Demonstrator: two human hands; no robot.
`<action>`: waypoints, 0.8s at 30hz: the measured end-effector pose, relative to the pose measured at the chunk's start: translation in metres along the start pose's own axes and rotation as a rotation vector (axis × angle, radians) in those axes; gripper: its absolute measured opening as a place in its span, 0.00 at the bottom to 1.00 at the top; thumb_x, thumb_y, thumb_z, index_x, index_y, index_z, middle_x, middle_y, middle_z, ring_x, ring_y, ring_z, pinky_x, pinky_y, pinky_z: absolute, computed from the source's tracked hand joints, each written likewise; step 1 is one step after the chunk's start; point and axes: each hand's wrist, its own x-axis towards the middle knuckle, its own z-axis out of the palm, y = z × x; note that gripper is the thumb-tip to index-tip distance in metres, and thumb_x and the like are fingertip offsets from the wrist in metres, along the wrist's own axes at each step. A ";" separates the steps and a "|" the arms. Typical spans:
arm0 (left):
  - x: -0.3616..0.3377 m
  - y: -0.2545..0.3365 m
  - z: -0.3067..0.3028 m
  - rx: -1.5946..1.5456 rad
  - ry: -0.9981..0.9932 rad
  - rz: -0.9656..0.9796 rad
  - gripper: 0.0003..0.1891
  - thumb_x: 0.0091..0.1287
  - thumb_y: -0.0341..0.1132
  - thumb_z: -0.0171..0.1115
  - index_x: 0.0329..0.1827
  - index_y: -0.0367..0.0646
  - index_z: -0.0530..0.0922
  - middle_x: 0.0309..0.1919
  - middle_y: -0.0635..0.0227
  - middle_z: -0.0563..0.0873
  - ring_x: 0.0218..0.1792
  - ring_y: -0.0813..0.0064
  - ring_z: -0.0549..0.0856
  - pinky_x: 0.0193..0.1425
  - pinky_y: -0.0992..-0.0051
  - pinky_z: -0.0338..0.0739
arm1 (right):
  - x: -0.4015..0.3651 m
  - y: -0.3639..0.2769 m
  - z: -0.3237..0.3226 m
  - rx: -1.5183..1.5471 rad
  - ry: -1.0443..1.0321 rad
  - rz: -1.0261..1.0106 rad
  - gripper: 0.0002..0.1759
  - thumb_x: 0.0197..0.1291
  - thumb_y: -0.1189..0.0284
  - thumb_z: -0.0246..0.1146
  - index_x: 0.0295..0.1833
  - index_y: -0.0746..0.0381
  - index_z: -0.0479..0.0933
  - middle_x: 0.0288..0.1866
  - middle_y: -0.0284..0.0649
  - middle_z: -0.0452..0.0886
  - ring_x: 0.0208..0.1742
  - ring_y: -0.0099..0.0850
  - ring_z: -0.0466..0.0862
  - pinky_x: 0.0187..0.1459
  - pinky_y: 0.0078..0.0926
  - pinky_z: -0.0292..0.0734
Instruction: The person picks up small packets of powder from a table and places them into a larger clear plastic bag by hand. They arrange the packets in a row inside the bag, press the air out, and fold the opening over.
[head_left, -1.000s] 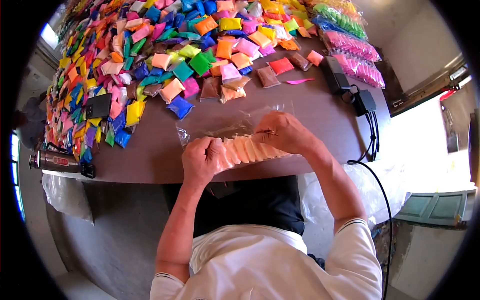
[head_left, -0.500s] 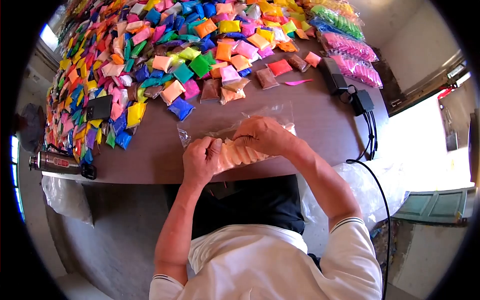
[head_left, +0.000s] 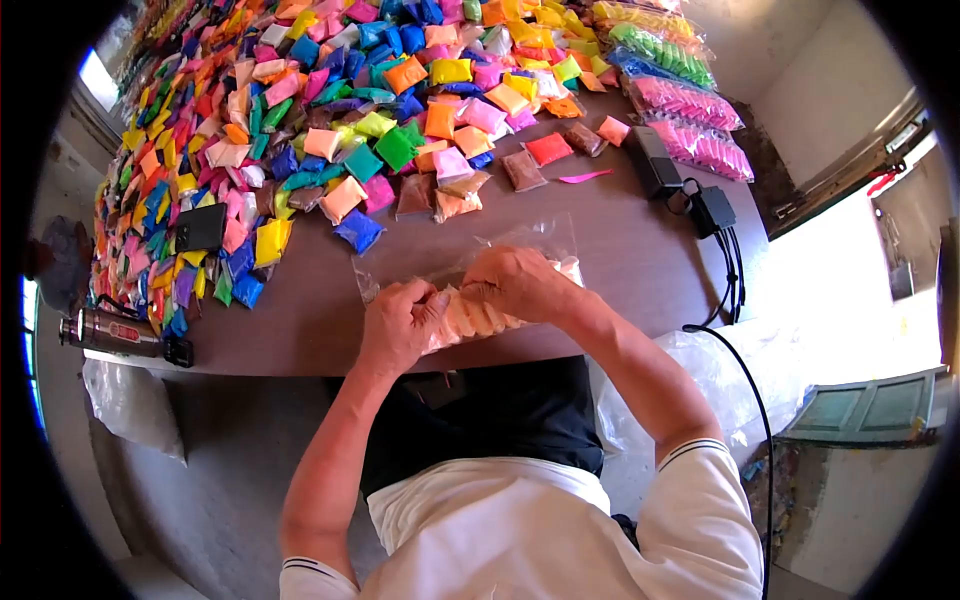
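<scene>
A clear plastic bag (head_left: pixel 480 322) with a row of peach-coloured pieces in it lies near the front edge of the table. My left hand (head_left: pixel 400 325) is closed on the bag's left part, thumb over the plastic. Fingers bent and pinched, my right hand (head_left: pixel 518 284) grips the bag's upper middle, close to the left fingertips. Transparent film spreads out behind both hands. Part of the contents is hidden under my right hand, and what exactly the pieces are is hard to make out.
Many coloured packets (head_left: pixel 345 150) heap across the back and left of the table. Bags of pink pieces (head_left: pixel 700 150) stack at the right, near a black box (head_left: pixel 654 160) and cabled adapter (head_left: pixel 713 212). A pink plastic tool (head_left: pixel 586 176), phone (head_left: pixel 200 228) and flask (head_left: pixel 118 331) lie around.
My right hand has come slightly down and toward my left hand over the bag. My left hand keeps its hold. The whole view has shifted a little.
</scene>
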 end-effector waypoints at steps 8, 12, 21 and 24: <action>-0.007 0.001 0.011 -0.006 0.098 0.034 0.12 0.68 0.40 0.66 0.33 0.39 0.81 0.24 0.56 0.82 0.30 0.54 0.83 0.35 0.59 0.76 | -0.008 0.000 -0.025 0.061 0.076 0.001 0.10 0.61 0.69 0.67 0.45 0.62 0.84 0.43 0.46 0.85 0.46 0.43 0.84 0.49 0.36 0.79; -0.008 0.000 0.011 -0.012 0.078 0.033 0.12 0.68 0.40 0.66 0.32 0.39 0.81 0.23 0.58 0.81 0.29 0.55 0.82 0.36 0.60 0.76 | -0.017 0.005 -0.049 0.068 0.038 0.115 0.11 0.62 0.68 0.67 0.45 0.63 0.84 0.41 0.45 0.85 0.43 0.39 0.85 0.47 0.32 0.79; -0.009 0.002 0.012 -0.003 0.101 0.034 0.12 0.68 0.39 0.67 0.33 0.39 0.81 0.21 0.60 0.81 0.26 0.60 0.81 0.33 0.63 0.75 | -0.020 0.035 -0.039 -0.018 -0.027 0.222 0.10 0.63 0.68 0.65 0.43 0.63 0.84 0.38 0.42 0.86 0.41 0.36 0.85 0.46 0.32 0.79; -0.013 0.000 0.012 -0.008 0.072 0.040 0.14 0.70 0.42 0.65 0.37 0.38 0.81 0.24 0.61 0.79 0.26 0.66 0.79 0.33 0.69 0.74 | -0.023 0.034 -0.041 0.111 -0.062 0.263 0.10 0.63 0.68 0.65 0.44 0.63 0.84 0.38 0.41 0.86 0.41 0.34 0.85 0.46 0.31 0.79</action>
